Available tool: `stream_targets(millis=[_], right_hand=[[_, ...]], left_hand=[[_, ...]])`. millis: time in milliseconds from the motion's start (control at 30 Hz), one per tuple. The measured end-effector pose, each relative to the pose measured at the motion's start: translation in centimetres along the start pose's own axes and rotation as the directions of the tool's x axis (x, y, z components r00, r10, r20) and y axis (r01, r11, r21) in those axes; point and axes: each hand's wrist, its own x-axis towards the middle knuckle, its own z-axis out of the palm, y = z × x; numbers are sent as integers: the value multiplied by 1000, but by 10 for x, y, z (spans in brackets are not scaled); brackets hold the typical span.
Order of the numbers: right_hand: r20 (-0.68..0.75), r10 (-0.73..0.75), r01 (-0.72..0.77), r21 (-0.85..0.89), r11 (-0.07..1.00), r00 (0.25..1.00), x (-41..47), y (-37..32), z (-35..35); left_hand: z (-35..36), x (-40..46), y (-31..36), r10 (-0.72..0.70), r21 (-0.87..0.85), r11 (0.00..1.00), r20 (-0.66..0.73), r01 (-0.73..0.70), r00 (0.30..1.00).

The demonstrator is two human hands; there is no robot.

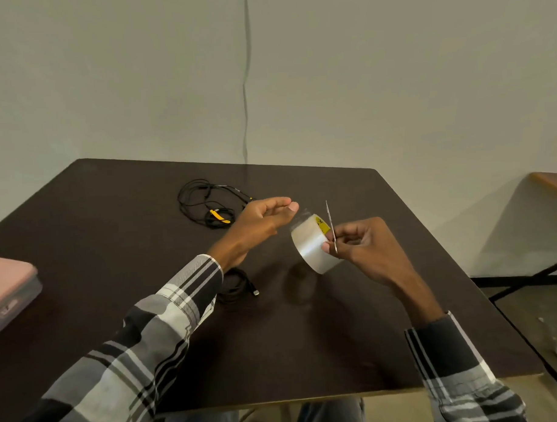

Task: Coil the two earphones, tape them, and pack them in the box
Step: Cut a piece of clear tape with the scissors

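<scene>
My right hand (pixel 363 242) grips a roll of clear tape (pixel 313 244) above the table together with thin scissors (pixel 331 224), whose blade points up beside the roll. My left hand (pixel 261 219) is just left of the roll and pinches the free end of a clear tape strip (pixel 302 214) between thumb and fingers. One black earphone with yellow parts (pixel 207 204) lies loosely tangled at the back of the table. A second black earphone (pixel 242 286) lies coiled under my left wrist, partly hidden by the sleeve. The pink box (pixel 11 289) sits shut at the left edge.
The dark brown table (pixel 322 335) fills the view, against a plain wall. To the right stand another table's corner (pixel 551 182) and a black metal frame (pixel 526 281) on the floor.
</scene>
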Motion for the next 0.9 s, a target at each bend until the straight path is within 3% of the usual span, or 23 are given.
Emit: stream_targets(millis=[300,567,767,900], right_hand=[[-25,-69,71,82,994,997,6,-6,44],[-32,-85,87,99,991,996,7,-8,56],[-37,-52,56,111,992,998,9,-5,60],[-32,-63,66,109,992,997,10,-5,61]], left_hand=[[-45,-25,-3,94,56,994,1,-94,996],[-57,-24,-8,223,231,952,-70,-201,972],[-60,-23,-9,193,195,966,-113,-168,975],[-58,-23,-8,130,183,976,-60,-117,990]])
